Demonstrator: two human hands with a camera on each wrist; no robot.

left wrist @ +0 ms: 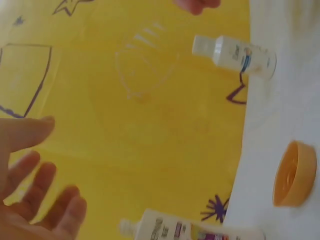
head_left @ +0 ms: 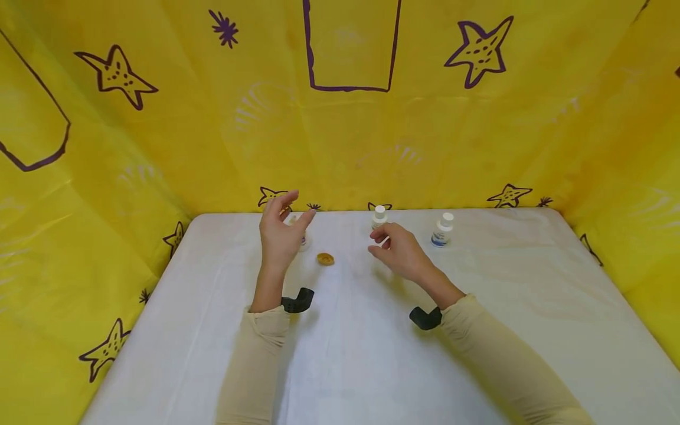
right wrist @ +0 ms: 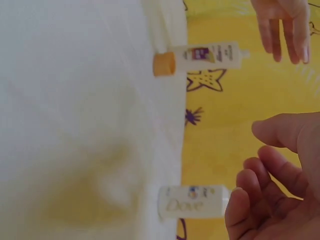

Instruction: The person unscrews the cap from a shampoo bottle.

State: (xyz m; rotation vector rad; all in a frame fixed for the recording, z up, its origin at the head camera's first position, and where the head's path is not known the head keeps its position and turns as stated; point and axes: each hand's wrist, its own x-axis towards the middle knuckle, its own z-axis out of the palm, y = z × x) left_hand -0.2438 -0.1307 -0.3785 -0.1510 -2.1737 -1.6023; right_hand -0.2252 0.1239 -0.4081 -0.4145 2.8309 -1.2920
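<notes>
My left hand (head_left: 280, 239) hovers over the table with thumb and fingers spread apart, holding nothing. Partly hidden behind it stands a white bottle (head_left: 304, 243) with a purple label and a bare narrow neck, as the left wrist view shows. An orange cap (head_left: 325, 259) lies on the table just right of that bottle, its hollow side showing. My right hand (head_left: 401, 252) is also raised, with loosely bent fingers and nothing between them. Behind its fingertips stands a white bottle (head_left: 379, 215) with a white cap; "Dove" can be read on a bottle (right wrist: 192, 201) in the right wrist view.
Another white bottle (head_left: 442, 230) with a white cap and blue label stands right of my right hand. A white cloth (head_left: 340, 354) covers the table. Yellow curtains (head_left: 340, 141) with starfish drawings hang behind and at both sides.
</notes>
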